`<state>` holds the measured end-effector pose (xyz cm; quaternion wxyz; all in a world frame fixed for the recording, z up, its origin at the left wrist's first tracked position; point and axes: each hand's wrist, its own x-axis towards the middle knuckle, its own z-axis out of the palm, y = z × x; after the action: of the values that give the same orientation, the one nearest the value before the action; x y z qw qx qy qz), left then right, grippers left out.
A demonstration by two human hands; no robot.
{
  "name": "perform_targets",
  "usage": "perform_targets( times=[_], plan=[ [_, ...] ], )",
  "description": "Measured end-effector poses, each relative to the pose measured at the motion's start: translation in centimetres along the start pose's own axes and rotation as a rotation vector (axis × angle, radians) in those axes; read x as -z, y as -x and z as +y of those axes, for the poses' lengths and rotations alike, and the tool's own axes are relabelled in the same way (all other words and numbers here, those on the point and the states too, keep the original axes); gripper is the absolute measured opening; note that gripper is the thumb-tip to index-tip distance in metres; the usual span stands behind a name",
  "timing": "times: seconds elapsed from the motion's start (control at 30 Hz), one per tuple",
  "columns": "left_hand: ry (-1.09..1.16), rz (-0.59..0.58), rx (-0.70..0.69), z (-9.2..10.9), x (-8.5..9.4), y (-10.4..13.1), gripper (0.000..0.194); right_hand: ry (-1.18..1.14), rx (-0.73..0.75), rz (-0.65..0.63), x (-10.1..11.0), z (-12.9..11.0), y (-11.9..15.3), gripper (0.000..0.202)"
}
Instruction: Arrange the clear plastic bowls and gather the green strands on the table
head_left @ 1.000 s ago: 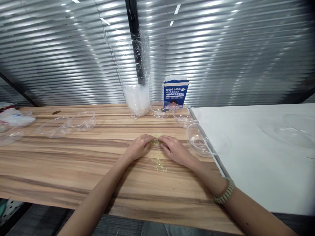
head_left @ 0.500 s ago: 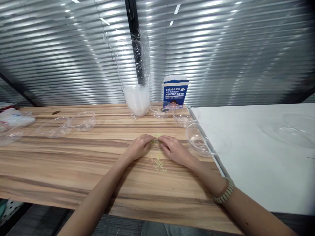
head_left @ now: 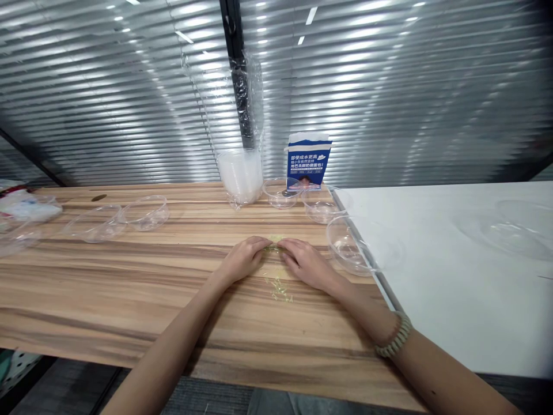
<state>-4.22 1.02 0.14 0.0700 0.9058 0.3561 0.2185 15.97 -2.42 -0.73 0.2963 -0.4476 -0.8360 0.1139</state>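
Observation:
Fingertips of my left hand point(head_left: 246, 257) and my right hand point(head_left: 306, 262) nearly meet over the middle of the wooden table. Each hand has its fingers closed in a pinch. Small shiny yellow-green pieces point(head_left: 275, 238) lie between and just beyond the fingertips; whatever is inside the pinches is hidden. Closer to me, a loose scatter of thin yellow-green slivers point(head_left: 280, 290) rests on the wood between my forearms. A clear round plastic bowl point(head_left: 348, 248) stands to the right of my right hand, apart from it.
Behind my hands are a bagged stack of plastic bowls point(head_left: 240, 176), a blue box point(head_left: 307, 164) and two clear bowls, one being a small bowl point(head_left: 281, 195). More clear bowls point(head_left: 144, 213) stand left, near a white plastic bag point(head_left: 30, 208). A white tabletop point(head_left: 449, 300) adjoins right.

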Motion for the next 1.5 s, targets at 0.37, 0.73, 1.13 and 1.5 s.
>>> perform_targets(
  times=[0.37, 0.73, 1.13, 1.5],
  plan=[
    [0.004, -0.004, 0.004, -0.02, 0.02, -0.02, 0.038, -0.005, -0.007, -0.016, 0.17, -0.04, -0.03, 0.032],
    [-0.003, 0.002, 0.002, -0.04, -0.04, 0.02, 0.037, -0.010, -0.003, -0.011, 0.21, -0.10, -0.04, 0.032],
    [-0.005, 0.007, -0.001, 0.07, 0.09, -0.05, 0.037, -0.008, 0.004, -0.003, 0.03, 0.11, -0.01, 0.032],
    [-0.002, 0.007, -0.004, 0.02, 0.01, 0.02, 0.038, -0.013, 0.003, 0.002, 0.05, 0.13, 0.06, 0.032]
  ],
)
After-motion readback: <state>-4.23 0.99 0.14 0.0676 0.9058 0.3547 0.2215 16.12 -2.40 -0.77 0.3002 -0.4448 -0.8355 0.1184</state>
